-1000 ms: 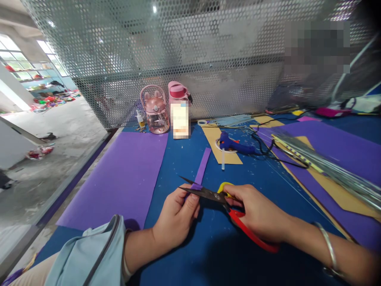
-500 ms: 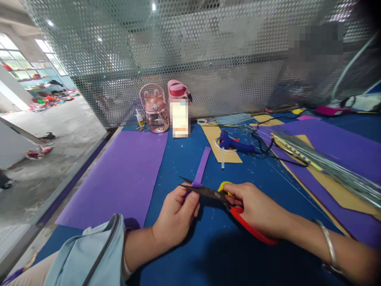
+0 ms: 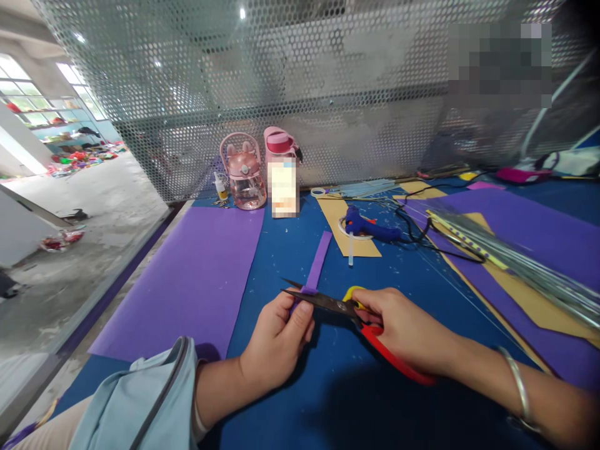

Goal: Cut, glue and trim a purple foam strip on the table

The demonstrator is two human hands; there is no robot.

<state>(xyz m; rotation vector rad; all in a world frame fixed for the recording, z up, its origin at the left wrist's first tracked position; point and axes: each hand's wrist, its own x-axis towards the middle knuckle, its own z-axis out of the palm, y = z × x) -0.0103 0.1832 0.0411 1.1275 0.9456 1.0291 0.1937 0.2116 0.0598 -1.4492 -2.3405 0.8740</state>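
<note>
Two pink plastic bottles [image 3: 262, 169] stand far off. My left hand [image 3: 276, 340] pinches a thin purple foam strip [image 3: 316, 262] pointing away; my right hand [image 3: 403, 331] grips red-and-yellow scissors [image 3: 347, 312] crossing it.

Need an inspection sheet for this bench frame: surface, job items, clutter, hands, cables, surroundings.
Surface: blue mat, flecked with small scraps.
Job's things: purple strip lying on the mat, near end pinched; scissors with blades open across it; big purple sheet to the left.
Clutter: glue gun on a tan sheet, two pink bottles, small glue bottle, bundle of wires, purple and tan sheets at right.
Hands: left hand grips the strip; right hand holds the scissors' handles.
Cables: black cord runs from the glue gun.
Surroundings: perforated metal screen behind, concrete floor to the left.
</note>
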